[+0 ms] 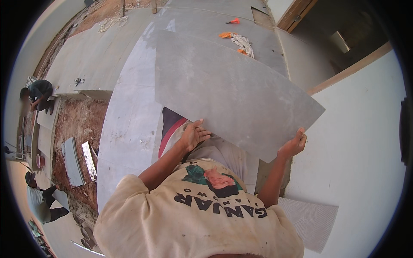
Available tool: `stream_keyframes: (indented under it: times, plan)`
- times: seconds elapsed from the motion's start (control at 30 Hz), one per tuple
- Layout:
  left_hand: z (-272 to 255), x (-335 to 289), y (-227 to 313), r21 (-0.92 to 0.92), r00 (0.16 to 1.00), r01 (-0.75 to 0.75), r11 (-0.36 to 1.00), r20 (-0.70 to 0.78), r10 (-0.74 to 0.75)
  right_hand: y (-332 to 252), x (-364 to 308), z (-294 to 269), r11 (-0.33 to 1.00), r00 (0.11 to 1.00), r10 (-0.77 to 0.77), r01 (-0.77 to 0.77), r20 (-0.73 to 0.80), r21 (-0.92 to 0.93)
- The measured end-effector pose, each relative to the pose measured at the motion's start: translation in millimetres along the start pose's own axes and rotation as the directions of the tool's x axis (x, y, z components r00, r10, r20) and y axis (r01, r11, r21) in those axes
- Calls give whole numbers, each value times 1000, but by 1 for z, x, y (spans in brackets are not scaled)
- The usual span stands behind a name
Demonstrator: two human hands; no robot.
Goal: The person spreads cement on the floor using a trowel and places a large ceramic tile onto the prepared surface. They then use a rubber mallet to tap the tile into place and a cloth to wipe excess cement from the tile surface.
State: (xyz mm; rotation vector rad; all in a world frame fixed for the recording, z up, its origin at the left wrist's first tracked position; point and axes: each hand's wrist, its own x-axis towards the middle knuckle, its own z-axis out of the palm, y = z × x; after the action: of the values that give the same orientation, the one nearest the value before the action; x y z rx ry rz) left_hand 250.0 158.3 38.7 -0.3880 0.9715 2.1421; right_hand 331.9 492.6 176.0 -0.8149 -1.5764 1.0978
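Grey tile (228,86), edge in right grip (293,145)

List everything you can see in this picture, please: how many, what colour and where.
large floor tile: one, grey, held before the person
orange-tipped tool: one, orange and dark, top centre
crumpled cloth: one bundle, white and orange, beyond the tile
cord: one tangle, cream, upper left
flat strips: at least two, grey and whitish, on soil
container: one, pink, far left
co-workers: two, dark and pale tops, far left
ridged tile: one, pale grey, lower right
door frame: one, brown, upper right
wall: one, white, right
T-shirt: one, cream, bottom centre
left hand: one, bare, at the tile's lower edge
right hand: one, bare, gripping its right end
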Motion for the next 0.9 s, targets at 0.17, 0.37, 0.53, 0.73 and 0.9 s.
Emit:
stream_keyframes:
  times: [0.17,0.37,0.53,0.73,0.9]
  plan:
    - [2,-31,52,577,990,31,816,-132,56,20,3,-8,993,997,56,-61,-47,-100]
    - [-91,3,167,977,318,-163,139,-81,945,20,-4,-7,992,994,109,-111,-24,-67]
    - [-96,40,206,917,563,-356,178,58,824,33,1,-11,983,983,176,-178,-49,-35]
    - [-93,65,225,863,637,-324,387,-103,764,6,-9,-2,954,954,298,-297,-30,42]
    - [-81,76,226,907,693,-270,324,-51,720,22,6,-6,943,944,327,-330,49,46]
